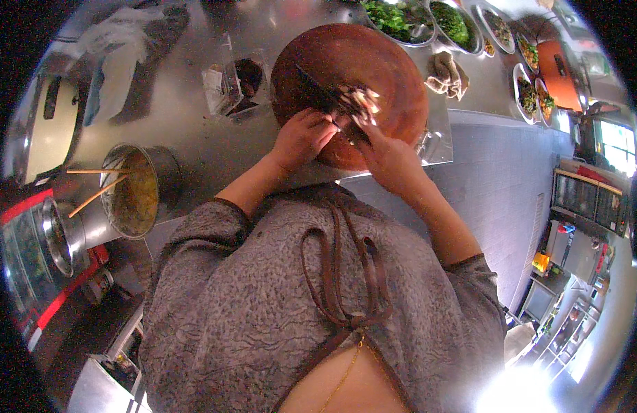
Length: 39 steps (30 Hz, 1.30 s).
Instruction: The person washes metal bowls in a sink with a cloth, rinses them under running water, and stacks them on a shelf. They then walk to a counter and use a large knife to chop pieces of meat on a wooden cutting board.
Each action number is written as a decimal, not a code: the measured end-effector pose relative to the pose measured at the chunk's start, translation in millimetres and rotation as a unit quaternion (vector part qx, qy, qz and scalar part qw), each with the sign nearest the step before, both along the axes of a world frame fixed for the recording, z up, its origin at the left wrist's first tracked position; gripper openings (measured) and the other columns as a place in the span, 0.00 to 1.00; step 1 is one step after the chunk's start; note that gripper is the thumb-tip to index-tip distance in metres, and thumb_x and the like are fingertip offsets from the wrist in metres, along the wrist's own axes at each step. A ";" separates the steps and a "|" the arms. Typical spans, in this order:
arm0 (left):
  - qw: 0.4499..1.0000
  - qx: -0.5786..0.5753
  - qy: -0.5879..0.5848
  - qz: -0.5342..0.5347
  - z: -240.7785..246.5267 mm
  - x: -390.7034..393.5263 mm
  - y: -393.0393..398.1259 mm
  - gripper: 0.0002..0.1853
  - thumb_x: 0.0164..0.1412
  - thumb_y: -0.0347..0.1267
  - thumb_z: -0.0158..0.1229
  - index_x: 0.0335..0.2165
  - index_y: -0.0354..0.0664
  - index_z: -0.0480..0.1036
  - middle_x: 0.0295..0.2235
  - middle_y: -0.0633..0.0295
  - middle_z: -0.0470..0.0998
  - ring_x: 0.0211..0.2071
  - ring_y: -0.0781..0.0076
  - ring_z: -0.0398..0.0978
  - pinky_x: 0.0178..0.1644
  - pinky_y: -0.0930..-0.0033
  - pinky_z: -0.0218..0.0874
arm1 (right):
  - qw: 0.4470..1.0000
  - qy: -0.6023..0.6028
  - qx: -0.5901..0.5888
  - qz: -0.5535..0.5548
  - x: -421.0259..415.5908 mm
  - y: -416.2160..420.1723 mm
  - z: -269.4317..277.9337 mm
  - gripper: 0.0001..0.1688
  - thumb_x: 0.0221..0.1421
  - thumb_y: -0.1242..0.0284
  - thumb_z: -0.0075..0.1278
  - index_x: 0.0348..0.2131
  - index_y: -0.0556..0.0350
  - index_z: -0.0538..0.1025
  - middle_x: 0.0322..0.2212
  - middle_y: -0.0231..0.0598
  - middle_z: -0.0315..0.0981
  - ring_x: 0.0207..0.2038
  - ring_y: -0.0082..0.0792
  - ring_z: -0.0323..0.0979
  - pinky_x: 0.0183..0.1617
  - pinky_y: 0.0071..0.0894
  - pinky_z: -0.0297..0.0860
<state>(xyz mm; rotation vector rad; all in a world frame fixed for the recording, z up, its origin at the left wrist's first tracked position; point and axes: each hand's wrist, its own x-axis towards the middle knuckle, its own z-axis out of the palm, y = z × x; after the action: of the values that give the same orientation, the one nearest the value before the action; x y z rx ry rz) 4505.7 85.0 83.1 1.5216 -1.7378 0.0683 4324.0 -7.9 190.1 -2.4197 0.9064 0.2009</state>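
On a round wooden cutting board [396, 77], my right hand [388, 155] grips what looks like the handle of a dark-bladed knife [316, 88], whose blade points up and left. Pale and dark sliced food [364, 100] lies at the blade, beyond my right fingers; its kind is unclear, and part of it is blurred. My left hand [303, 137] is at the board's near left edge, fingers bunched close to the blade and the food. Whether those fingers hold a piece cannot be told.
Left of the board is a clear plastic container [223, 85] with dark contents beside it. Chopsticks rest across a metal pot [135, 191] at the left. A crumpled cloth [447, 75] lies right, near bowls of greens [398, 20] and plated food [527, 93]. An orange board [558, 75] stands far right.
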 end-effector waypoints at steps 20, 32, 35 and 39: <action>1.000 -0.002 0.009 0.001 -6.3 2.8 1.9 0.05 0.46 0.29 0.59 0.26 0.45 0.72 0.31 0.61 0.75 0.35 0.61 0.72 0.41 0.63 0.66 | 0.987 -0.011 0.122 -0.101 9.2 2.8 8.8 0.24 0.57 0.68 0.43 0.52 0.55 0.63 0.32 0.61 0.72 0.38 0.59 0.71 0.43 0.47 0.66; 0.937 0.061 -0.109 0.325 15.4 114.6 -10.2 0.10 0.50 0.27 0.53 0.35 0.41 0.72 0.36 0.54 0.73 0.42 0.56 0.69 0.44 0.58 0.63 | 0.994 -0.089 -0.044 -0.042 -2.5 -35.8 6.5 0.22 0.56 0.66 0.44 0.50 0.46 0.66 0.33 0.56 0.73 0.38 0.60 0.69 0.41 0.51 0.66; 0.914 0.170 -0.095 0.355 5.5 127.3 -15.1 0.10 0.50 0.28 0.52 0.34 0.39 0.71 0.38 0.54 0.71 0.43 0.55 0.68 0.45 0.56 0.61 | 0.996 -0.058 -0.030 -0.057 -3.2 -36.4 2.1 0.22 0.56 0.66 0.43 0.51 0.46 0.65 0.32 0.58 0.72 0.38 0.61 0.70 0.40 0.52 0.66; 0.898 0.233 -0.107 0.358 0.5 136.0 -20.5 0.10 0.50 0.31 0.54 0.35 0.43 0.71 0.38 0.55 0.72 0.43 0.54 0.68 0.44 0.56 0.61 | 0.996 -0.060 -0.013 -0.061 -0.5 -31.4 7.4 0.23 0.56 0.65 0.43 0.51 0.44 0.65 0.32 0.60 0.72 0.38 0.62 0.69 0.40 0.54 0.66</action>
<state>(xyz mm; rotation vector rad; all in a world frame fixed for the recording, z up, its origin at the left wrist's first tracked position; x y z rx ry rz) 4641.8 64.5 83.7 2.5390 -1.3070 0.2120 4323.5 -39.3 197.6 -2.3621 1.0016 -0.0020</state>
